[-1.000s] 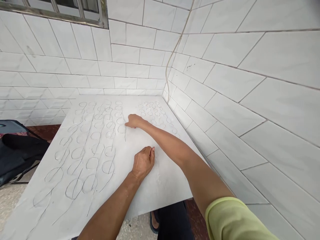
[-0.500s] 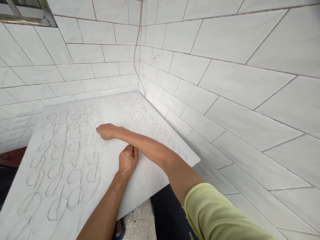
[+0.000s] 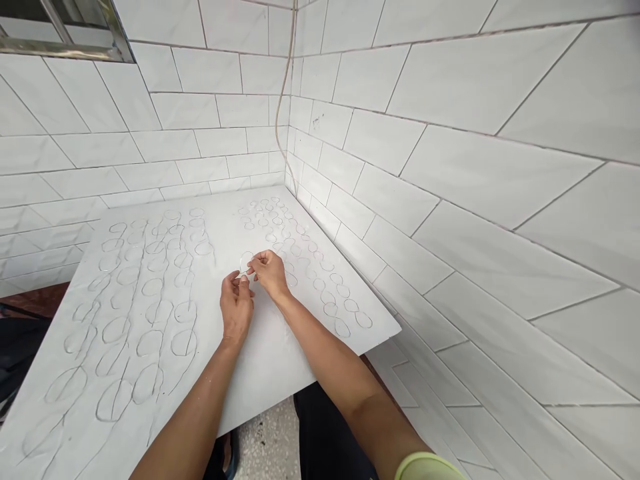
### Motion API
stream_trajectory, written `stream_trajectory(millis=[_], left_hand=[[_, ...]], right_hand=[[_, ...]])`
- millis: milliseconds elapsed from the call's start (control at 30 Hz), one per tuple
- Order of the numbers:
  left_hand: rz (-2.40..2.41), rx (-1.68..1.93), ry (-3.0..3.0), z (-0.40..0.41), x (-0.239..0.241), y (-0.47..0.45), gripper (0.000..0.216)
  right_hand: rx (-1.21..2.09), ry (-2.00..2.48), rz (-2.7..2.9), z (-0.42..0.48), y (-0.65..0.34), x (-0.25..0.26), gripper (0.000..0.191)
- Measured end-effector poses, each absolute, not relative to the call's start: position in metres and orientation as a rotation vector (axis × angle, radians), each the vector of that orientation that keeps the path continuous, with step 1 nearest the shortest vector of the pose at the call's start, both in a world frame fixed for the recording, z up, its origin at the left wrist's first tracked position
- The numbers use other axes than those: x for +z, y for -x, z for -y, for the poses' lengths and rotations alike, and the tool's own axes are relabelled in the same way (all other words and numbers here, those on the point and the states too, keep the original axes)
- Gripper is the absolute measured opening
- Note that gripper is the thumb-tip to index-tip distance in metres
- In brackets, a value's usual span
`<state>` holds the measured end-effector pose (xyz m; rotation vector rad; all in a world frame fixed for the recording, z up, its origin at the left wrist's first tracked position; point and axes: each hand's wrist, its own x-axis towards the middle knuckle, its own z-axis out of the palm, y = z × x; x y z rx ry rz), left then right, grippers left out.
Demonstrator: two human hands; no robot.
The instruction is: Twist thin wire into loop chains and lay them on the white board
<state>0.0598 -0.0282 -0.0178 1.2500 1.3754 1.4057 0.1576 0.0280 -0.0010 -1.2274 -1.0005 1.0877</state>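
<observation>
Above the middle of a white board (image 3: 260, 393), my two hands meet at a thin wire loop (image 3: 241, 261). My right hand (image 3: 270, 273) pinches the loop between thumb and fingertips at its right side. My left hand (image 3: 237, 308) is closed at the loop's lower end, fingertips almost touching those of the right. To the left lie rows of thin wire loops (image 3: 115, 330) with long, wavy tails. Smaller loops (image 3: 330, 309) are grouped along the board's right side, some joined in pairs.
White tiled walls (image 3: 500, 253) meet in a corner behind the board. A pale cord (image 3: 278, 127) hangs down that corner to the board's edge. A metal window frame (image 3: 65, 50) is at upper left, and speckled floor (image 3: 270, 440) shows below.
My right hand has come back from the left-hand rows, where it reached across my left arm. Both hands now meet at a wire loop, and the view has shifted slightly.
</observation>
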Motion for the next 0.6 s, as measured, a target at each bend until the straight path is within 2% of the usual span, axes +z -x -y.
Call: stream_trajectory(millis=[300,600], left_hand=[[-1.318,1.494,-1.249,0.014,-0.015,-0.048,0.032],[-1.376,1.497,-1.432,0.003,-0.032,-0.055,0.040]], right_hand=[[1.105,1.259,1.045,-0.032,-0.151,-0.026,0.005],[0.914,1.223,1.213,-0.042,-0.168,-0.040,0.007]])
